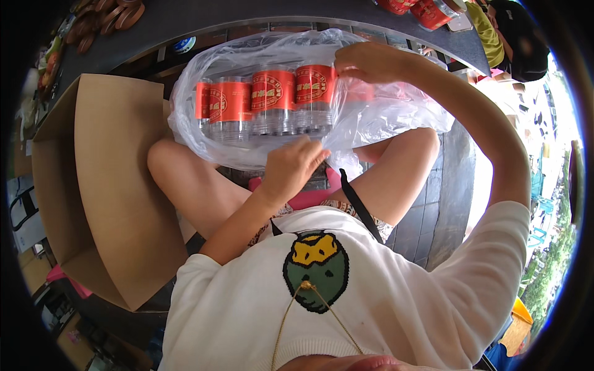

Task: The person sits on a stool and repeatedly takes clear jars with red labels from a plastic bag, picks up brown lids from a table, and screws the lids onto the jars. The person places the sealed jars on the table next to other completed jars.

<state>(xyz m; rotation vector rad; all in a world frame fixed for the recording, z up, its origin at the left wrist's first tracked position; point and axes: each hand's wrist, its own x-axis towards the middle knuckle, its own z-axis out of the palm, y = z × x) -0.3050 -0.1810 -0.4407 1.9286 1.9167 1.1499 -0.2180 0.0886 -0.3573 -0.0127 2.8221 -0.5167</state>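
Observation:
A large clear plastic bag lies across in front of my knees. Inside it, several clear jars with red labels stand or lie side by side; some at the right are blurred by the plastic. My right hand reaches over to the bag's far side, its fingers closed on the film beside the rightmost clearly seen jar. At the near edge, my left hand is closed in a pinch on the bag's film, just below the jars.
An open cardboard box stands at my left. The dark table beyond the bag carries brown round lids, red-labelled jars and a phone. A black strap hangs by my right thigh.

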